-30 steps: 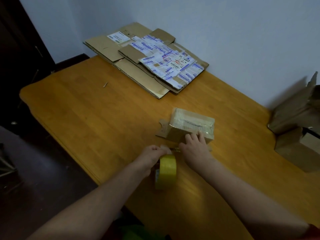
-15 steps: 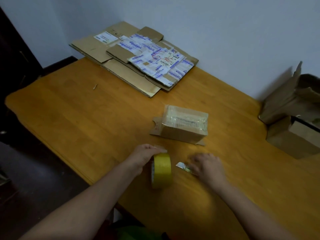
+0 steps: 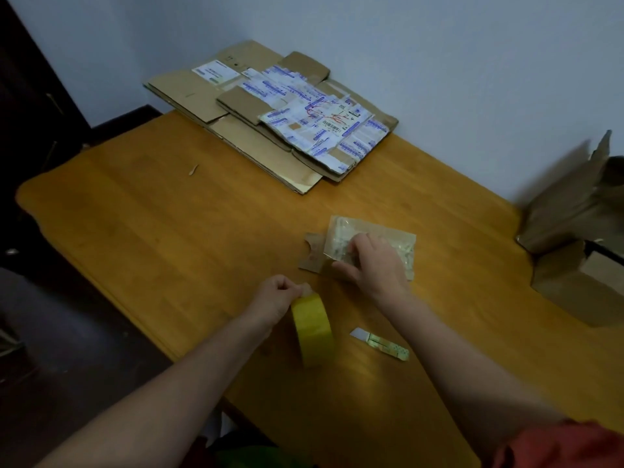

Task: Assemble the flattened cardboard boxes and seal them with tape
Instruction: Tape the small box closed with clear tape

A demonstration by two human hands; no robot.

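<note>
Fingers [image 3: 295, 289] of the left hand [image 3: 275, 298] curl round the upright yellow tape roll [image 3: 312, 329]. At its 1 o'clock, the right hand [image 3: 374, 265] clasps the small box [image 3: 403, 244].

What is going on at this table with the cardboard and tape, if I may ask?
A person is sealing a small box on the wooden table. Their right hand holds the box, its top covered in clear tape; their left hand grips an upright yellow tape roll. A small cutter lies beside the roll, and flattened boxes are stacked by the wall.
</note>
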